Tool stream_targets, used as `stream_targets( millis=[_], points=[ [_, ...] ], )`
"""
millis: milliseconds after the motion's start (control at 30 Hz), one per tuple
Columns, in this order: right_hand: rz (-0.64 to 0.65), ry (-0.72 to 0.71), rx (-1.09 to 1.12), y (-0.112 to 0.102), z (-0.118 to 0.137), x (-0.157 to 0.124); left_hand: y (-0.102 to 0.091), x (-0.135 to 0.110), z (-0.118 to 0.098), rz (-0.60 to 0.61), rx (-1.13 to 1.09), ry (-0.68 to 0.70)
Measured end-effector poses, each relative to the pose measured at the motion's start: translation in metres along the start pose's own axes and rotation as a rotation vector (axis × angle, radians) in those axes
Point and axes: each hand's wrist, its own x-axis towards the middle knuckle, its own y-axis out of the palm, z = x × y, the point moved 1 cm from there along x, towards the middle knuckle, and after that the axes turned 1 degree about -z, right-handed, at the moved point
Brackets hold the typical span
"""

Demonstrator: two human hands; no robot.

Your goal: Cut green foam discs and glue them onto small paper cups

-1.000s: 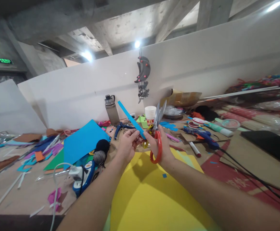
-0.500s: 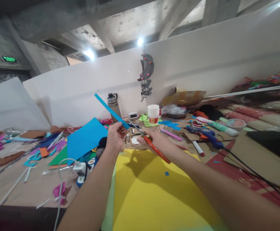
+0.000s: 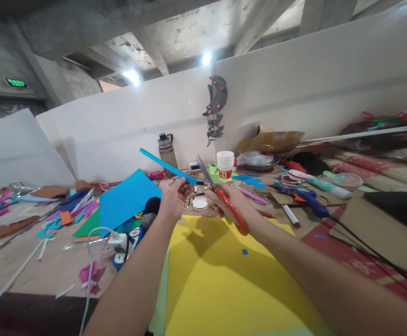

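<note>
My left hand point(image 3: 175, 196) pinches a narrow blue strip point(image 3: 163, 163) near its lower right end; the rest slants up to the left. In my right hand point(image 3: 233, 203) is a pair of scissors with orange handles point(image 3: 233, 212), its blades pointing up beside the strip's end and apart from it. Below both hands lies a large yellow sheet point(image 3: 224, 289), and a tiny blue scrap point(image 3: 244, 252) rests on it. A round white disc point(image 3: 199, 203) sits on the table between the hands.
Left stand a blue sheet point(image 3: 129, 200) and a white plug with cable point(image 3: 117, 240). Behind are a bottle point(image 3: 167, 154) and stacked paper cups point(image 3: 225, 161). Right lie a blue glue gun point(image 3: 308, 200), a marker point(image 3: 291, 215) and cardboard point(image 3: 375, 228).
The scissors have swung more upright, their blades moving away from the strip. The blue strip has tipped to a flatter slant. The whole view has shifted slightly.
</note>
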Motion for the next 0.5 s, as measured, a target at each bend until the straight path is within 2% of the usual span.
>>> stream_targets(
  millis=[100, 200, 300, 400, 500],
  points=[
    [-0.083, 0.013, 0.057, -0.001, 0.007, 0.001, 0.007, -0.008, 0.008, 0.091, 0.027, -0.069],
    [-0.187, -0.082, 0.045, -0.005, 0.013, 0.002, 0.015, -0.017, 0.016, 0.185, 0.034, -0.144],
    [-0.203, -0.111, 0.043, -0.008, 0.012, 0.004, 0.02, -0.023, 0.022, 0.241, 0.063, -0.19],
    [-0.19, -0.106, 0.029, -0.01, 0.007, 0.007, 0.021, -0.023, 0.024, 0.267, 0.119, -0.189],
    [-0.215, -0.14, 0.047, -0.015, 0.003, 0.012, 0.019, -0.023, 0.022, 0.264, 0.328, -0.126]
  ],
)
